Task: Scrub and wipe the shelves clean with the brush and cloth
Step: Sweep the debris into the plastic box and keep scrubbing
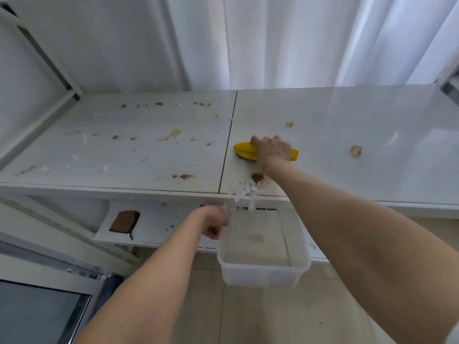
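The right hand [272,151] is gripping the yellow brush [242,148] from above, with the fingers curled over its back. The brush is lying flat, bristles down, on the top shelf [323,135].

Positions relative to the brush:
- Just left of it, a seam [227,145] is dividing the top shelf into two panels.
- Farther left, beyond the seam, brown stains [171,134] and white flecks are covering the panel.
- Just in front of it, toward the person, a brown pile [257,177] of dirt is sitting on the shelf.
- Beyond that pile, white paper scraps [244,192] are lying at the shelf's front edge, and some are hanging over it.
- Below and in front of it, under the scraps, a translucent tub [263,276] is being held in the air. The left hand [214,223] is holding the tub by its left rim, fingers curled around the edge.
- Well to its right, a pale crumb [355,150] is lying on the shelf, and a smaller one is lying behind the brush, slightly right.
- Below and to its left, a lower shelf [154,227] is carrying a brown pad [125,221]. Whether the pad is a cloth cannot be told.
- Behind it, a white curtain [298,40] is hanging at the back of the shelf.
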A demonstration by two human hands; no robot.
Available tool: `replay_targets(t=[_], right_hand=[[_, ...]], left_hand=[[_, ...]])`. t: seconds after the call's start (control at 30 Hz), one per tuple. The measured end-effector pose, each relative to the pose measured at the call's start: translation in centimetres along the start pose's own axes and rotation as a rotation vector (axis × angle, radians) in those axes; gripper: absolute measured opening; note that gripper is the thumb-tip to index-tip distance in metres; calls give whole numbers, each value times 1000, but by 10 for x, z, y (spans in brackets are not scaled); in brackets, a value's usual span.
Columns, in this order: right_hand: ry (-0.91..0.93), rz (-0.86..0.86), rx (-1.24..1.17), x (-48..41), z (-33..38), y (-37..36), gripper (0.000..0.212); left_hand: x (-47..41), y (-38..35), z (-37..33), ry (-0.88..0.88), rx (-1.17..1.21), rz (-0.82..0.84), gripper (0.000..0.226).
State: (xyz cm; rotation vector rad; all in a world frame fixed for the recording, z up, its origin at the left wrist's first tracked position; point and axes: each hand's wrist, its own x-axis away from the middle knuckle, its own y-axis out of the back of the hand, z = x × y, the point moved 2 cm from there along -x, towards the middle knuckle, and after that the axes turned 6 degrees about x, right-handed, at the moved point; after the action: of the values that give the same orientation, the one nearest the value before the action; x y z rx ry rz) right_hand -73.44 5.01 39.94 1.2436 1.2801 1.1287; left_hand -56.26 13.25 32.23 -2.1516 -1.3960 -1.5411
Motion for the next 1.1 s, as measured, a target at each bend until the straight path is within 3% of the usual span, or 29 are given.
replay_targets(t=[0.23, 0.33, 0.9, 1.1], right_hand=[[149, 64, 16, 17, 1, 3, 49], [217, 82, 29, 31, 2, 2, 53], [311, 191, 31, 85, -1, 14, 50], [-27, 75, -69, 78, -19, 23, 48]], left_hand=[[5, -2, 4, 0, 13, -8, 5], [8, -2, 5, 2, 13, -25, 14], [16, -12, 11, 24, -18, -39, 8], [25, -11, 12, 7, 7, -16, 20]])
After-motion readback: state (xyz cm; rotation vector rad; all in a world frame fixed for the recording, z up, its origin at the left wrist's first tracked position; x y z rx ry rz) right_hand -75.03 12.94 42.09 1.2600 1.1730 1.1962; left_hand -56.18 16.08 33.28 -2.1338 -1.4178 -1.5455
